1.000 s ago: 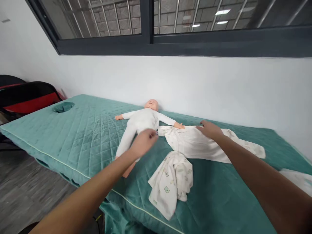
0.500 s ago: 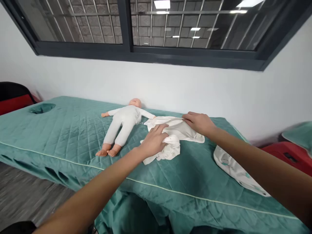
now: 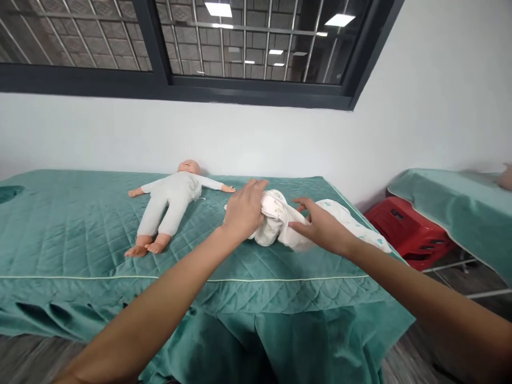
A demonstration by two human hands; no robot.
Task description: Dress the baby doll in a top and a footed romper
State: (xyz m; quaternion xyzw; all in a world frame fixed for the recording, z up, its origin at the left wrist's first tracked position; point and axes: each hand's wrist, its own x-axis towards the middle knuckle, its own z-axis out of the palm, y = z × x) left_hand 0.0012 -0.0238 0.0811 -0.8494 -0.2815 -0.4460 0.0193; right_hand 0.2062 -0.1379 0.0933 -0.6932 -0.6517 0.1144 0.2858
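Observation:
A crumpled white baby garment [image 3: 276,216] with a small print lies bunched on the green quilted bed cover [image 3: 80,229]. On its left side my left hand [image 3: 245,210] grips the cloth, with the fingertips partly hidden. At its right edge is my right hand [image 3: 322,226], thumb and forefinger apart, near or touching the cloth. Just beyond the right hand lies a second white cloth item [image 3: 352,221] with teal marks, partly covered by my wrist. To the left a baby doll [image 3: 172,192] in a white body suit lies on its back, arms spread.
A white wall [image 3: 256,138] with a dark-framed barred window [image 3: 248,96] stands behind the bed. Red plastic stools [image 3: 412,229] stand off the bed's right end, beside another green-covered bed [image 3: 452,186]. A face hole [image 3: 10,193] is at the far left.
My view has turned right. The garment, spread out before, is now gathered into a bunch. My right hand has come lower and nearer to me, its fingers now apart.

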